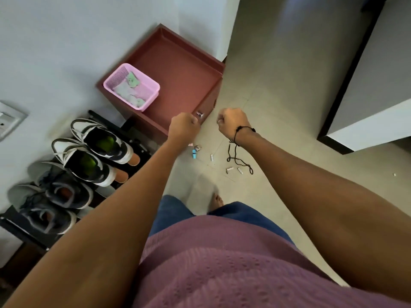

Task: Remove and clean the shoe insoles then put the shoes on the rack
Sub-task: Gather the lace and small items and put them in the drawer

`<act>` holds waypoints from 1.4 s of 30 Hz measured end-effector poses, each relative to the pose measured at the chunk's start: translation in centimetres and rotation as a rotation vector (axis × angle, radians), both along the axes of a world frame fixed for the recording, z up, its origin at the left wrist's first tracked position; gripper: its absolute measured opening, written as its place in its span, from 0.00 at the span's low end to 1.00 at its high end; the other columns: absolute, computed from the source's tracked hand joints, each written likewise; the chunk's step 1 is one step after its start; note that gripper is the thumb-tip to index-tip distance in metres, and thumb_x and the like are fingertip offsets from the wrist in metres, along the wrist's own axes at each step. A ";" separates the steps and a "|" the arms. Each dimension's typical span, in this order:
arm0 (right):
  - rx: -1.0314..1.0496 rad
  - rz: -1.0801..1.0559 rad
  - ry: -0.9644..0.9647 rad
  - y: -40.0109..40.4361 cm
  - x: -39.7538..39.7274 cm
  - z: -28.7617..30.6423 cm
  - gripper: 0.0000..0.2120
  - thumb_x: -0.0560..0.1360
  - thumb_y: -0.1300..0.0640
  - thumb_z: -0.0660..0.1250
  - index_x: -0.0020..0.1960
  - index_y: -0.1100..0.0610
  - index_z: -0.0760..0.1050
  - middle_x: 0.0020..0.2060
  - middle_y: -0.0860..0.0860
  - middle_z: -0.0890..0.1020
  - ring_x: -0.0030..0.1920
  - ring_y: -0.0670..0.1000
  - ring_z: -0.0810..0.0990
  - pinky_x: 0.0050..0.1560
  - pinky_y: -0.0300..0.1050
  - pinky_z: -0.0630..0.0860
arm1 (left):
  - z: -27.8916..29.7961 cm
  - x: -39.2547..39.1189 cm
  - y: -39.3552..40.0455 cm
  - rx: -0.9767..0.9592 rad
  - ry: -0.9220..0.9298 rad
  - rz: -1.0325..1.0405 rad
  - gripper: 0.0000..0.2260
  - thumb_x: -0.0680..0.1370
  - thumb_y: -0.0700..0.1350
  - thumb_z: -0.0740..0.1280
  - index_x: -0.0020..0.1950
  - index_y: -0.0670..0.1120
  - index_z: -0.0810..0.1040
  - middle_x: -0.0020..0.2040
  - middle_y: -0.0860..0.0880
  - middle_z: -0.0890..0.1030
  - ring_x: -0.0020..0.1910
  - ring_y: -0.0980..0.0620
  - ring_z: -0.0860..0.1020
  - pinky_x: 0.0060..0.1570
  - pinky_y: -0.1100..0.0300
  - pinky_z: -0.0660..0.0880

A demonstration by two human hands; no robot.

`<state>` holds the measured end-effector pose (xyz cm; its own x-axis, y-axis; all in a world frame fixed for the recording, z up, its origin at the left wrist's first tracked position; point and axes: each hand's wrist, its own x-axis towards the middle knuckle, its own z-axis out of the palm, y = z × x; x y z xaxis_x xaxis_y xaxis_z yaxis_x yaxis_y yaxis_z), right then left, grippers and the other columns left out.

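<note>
Beside shoe rack: maroon cabinet, pink basket (cloths inside).

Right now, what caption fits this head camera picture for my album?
Two pairs of shoes sit on the rack while both fists, left hand and right hand, hover over the floor.
</note>
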<state>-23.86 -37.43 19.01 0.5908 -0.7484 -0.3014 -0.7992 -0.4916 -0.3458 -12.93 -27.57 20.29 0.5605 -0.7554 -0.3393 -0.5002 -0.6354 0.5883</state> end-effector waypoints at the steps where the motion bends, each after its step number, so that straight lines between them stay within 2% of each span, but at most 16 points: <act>1: 0.004 -0.013 0.000 -0.7 -1.1 -0.3 0.12 0.72 0.65 0.58 0.49 0.59 0.80 0.50 0.58 0.82 0.53 0.60 0.78 0.52 0.45 0.74 | 0.0 -1.0 -0.8 -0.006 0.018 -0.001 0.10 0.75 0.36 0.60 0.44 0.33 0.79 0.39 0.37 0.75 0.39 0.42 0.71 0.46 0.56 0.72; 3: 0.030 -0.018 0.020 -1.8 -2.9 -1.2 0.13 0.72 0.65 0.58 0.49 0.60 0.80 0.50 0.59 0.82 0.53 0.60 0.78 0.52 0.45 0.75 | -0.6 -2.6 -1.7 -0.007 0.068 0.010 0.10 0.75 0.35 0.60 0.44 0.31 0.78 0.43 0.34 0.78 0.43 0.39 0.77 0.49 0.55 0.76; 6: 0.057 -0.020 0.052 -2.8 -4.0 -2.3 0.13 0.73 0.64 0.58 0.50 0.60 0.80 0.50 0.59 0.81 0.53 0.60 0.78 0.52 0.46 0.75 | -1.7 -3.2 -2.5 0.013 0.091 0.038 0.09 0.74 0.35 0.60 0.44 0.31 0.78 0.42 0.35 0.79 0.40 0.43 0.77 0.47 0.53 0.78; 8: 0.073 -0.010 0.065 -3.7 -4.2 -2.9 0.13 0.73 0.64 0.58 0.50 0.60 0.79 0.50 0.59 0.81 0.52 0.61 0.77 0.51 0.46 0.75 | -2.4 -3.1 -3.2 0.045 0.114 0.048 0.09 0.75 0.34 0.60 0.44 0.33 0.80 0.43 0.41 0.81 0.40 0.45 0.78 0.46 0.56 0.79; 11: 0.112 -0.008 0.095 -5.0 -3.9 -3.9 0.12 0.73 0.64 0.58 0.50 0.60 0.79 0.50 0.59 0.81 0.52 0.61 0.77 0.49 0.46 0.75 | -3.7 -2.9 -4.7 0.070 0.147 0.030 0.08 0.75 0.34 0.60 0.40 0.41 0.77 0.37 0.45 0.76 0.35 0.49 0.74 0.39 0.59 0.75; 13: 0.131 -0.016 0.130 -6.1 -3.6 -4.6 0.12 0.73 0.63 0.58 0.50 0.60 0.78 0.50 0.60 0.81 0.52 0.61 0.77 0.49 0.46 0.75 | -4.6 -2.7 -6.1 0.093 0.161 0.033 0.08 0.74 0.34 0.61 0.41 0.40 0.79 0.38 0.42 0.76 0.35 0.48 0.73 0.37 0.54 0.75; 17: 0.155 0.017 0.199 -8.0 -2.4 -6.5 0.11 0.73 0.63 0.58 0.50 0.62 0.78 0.50 0.60 0.80 0.51 0.62 0.77 0.48 0.47 0.75 | -6.5 -2.4 -8.0 0.153 0.202 0.034 0.08 0.73 0.33 0.61 0.35 0.42 0.73 0.33 0.43 0.69 0.32 0.50 0.66 0.32 0.59 0.65; 20: 0.180 0.017 0.210 -9.1 -1.2 -8.0 0.11 0.73 0.63 0.58 0.49 0.62 0.78 0.50 0.59 0.80 0.51 0.61 0.77 0.47 0.47 0.74 | -8.4 -2.0 -9.1 0.180 0.215 0.020 0.06 0.74 0.35 0.63 0.37 0.43 0.73 0.36 0.43 0.70 0.35 0.49 0.67 0.35 0.57 0.64; 23: 0.217 0.028 0.210 -9.7 0.0 -9.5 0.11 0.73 0.63 0.58 0.49 0.61 0.78 0.50 0.59 0.81 0.51 0.61 0.78 0.46 0.45 0.74 | -9.9 -1.4 -10.1 0.224 0.206 0.005 0.06 0.76 0.38 0.64 0.40 0.40 0.77 0.38 0.43 0.73 0.38 0.48 0.71 0.37 0.58 0.67; 26: 0.261 0.044 0.232 -10.6 0.8 -11.0 0.10 0.74 0.62 0.59 0.50 0.62 0.77 0.51 0.60 0.80 0.52 0.61 0.77 0.44 0.42 0.70 | -11.1 -1.0 -11.0 0.247 0.199 0.006 0.05 0.76 0.37 0.62 0.40 0.42 0.75 0.39 0.43 0.73 0.39 0.48 0.70 0.38 0.60 0.67; 29: 0.289 0.068 0.265 -12.0 1.8 -13.7 0.11 0.75 0.61 0.58 0.52 0.63 0.76 0.52 0.60 0.79 0.53 0.61 0.76 0.42 0.41 0.66 | -13.5 -0.4 -12.5 0.294 0.211 0.045 0.06 0.75 0.35 0.61 0.39 0.41 0.74 0.40 0.42 0.72 0.39 0.47 0.69 0.39 0.60 0.66; 33: 0.356 0.044 0.229 -14.4 4.3 -19.6 0.12 0.76 0.59 0.60 0.56 0.63 0.75 0.55 0.59 0.79 0.55 0.59 0.76 0.44 0.40 0.68 | -19.0 0.8 -15.0 0.275 0.251 0.166 0.07 0.75 0.34 0.59 0.43 0.38 0.77 0.38 0.43 0.73 0.38 0.48 0.70 0.38 0.60 0.67; 36: 0.400 0.035 0.178 -15.8 6.5 -23.8 0.16 0.76 0.57 0.62 0.62 0.61 0.72 0.59 0.58 0.77 0.59 0.57 0.74 0.52 0.40 0.70 | -24.3 2.1 -16.7 0.259 0.291 0.268 0.07 0.77 0.37 0.60 0.47 0.41 0.78 0.45 0.44 0.78 0.42 0.49 0.73 0.41 0.59 0.71; 39: 0.465 0.010 0.111 -16.7 8.8 -28.0 0.17 0.76 0.56 0.63 0.64 0.55 0.71 0.59 0.54 0.77 0.59 0.54 0.75 0.55 0.39 0.69 | -29.5 3.3 -17.3 0.295 0.321 0.355 0.11 0.78 0.37 0.57 0.53 0.40 0.79 0.51 0.43 0.80 0.35 0.51 0.71 0.31 0.64 0.68; 41: 0.467 0.000 0.077 -17.3 10.5 -30.7 0.15 0.74 0.56 0.64 0.61 0.56 0.73 0.57 0.54 0.78 0.56 0.55 0.77 0.55 0.42 0.73 | -29.7 3.7 -17.7 0.281 0.287 0.425 0.13 0.79 0.37 0.55 0.57 0.39 0.78 0.51 0.43 0.80 0.29 0.54 0.68 0.24 0.66 0.64; 42: 0.454 0.007 0.079 -17.6 11.3 -31.8 0.14 0.74 0.56 0.63 0.58 0.57 0.73 0.55 0.55 0.78 0.54 0.56 0.77 0.53 0.43 0.74 | -32.9 5.3 -19.1 0.291 0.289 0.457 0.13 0.79 0.37 0.55 0.56 0.39 0.77 0.48 0.44 0.79 0.28 0.55 0.67 0.24 0.65 0.63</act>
